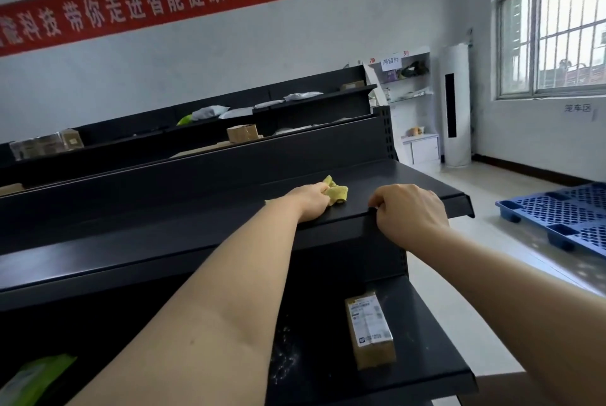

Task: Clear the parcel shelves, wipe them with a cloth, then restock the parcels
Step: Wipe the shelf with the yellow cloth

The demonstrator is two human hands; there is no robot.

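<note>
Two black shelves are shown. At lower left a green packet (pixel 32 379) is seen. On the top shelf (pixel 196 209) the left hand's (pixel 311 202) curled fingers are clamped on a yellow cloth (pixel 337 194). A box (pixel 370 328) is laid on the lower shelf (pixel 426 356). The top shelf's front edge is gripped by the right hand's (pixel 410 212) curled fingers.

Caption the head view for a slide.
Left hand holds yellow cloth on top shelf; right hand grips its edge.
</note>
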